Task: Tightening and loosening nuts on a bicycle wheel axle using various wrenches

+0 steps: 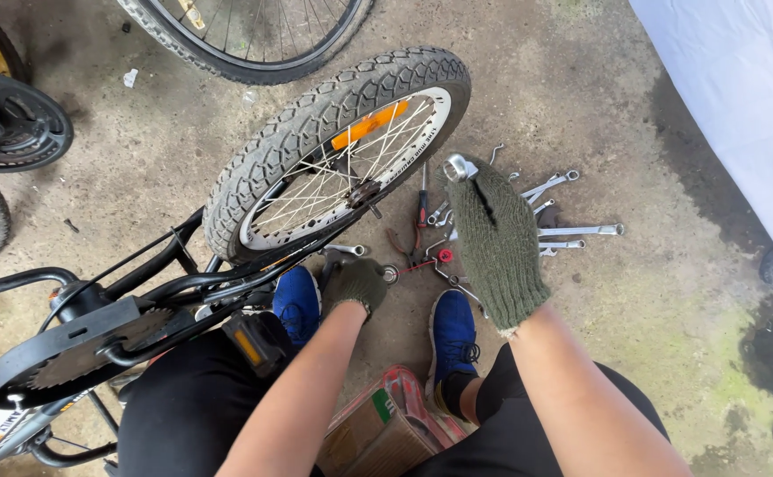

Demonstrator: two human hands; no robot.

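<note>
Concrete floor point(634, 300), grey, stained dark along the right and mottled green at lower right. Scattered on it near centre: several wrenches point(572, 231) fanned out, a screwdriver point(423, 205) with red-and-black handle, red-handled pliers point(417, 259), a small metal ring point(390, 274). At upper left, a scrap of white paper point(130, 78). Standing on it at bottom centre, two blue shoes point(453, 336), and just below them a red-rimmed box point(386, 428). Resting at far right, a white sheet point(740, 97).
</note>
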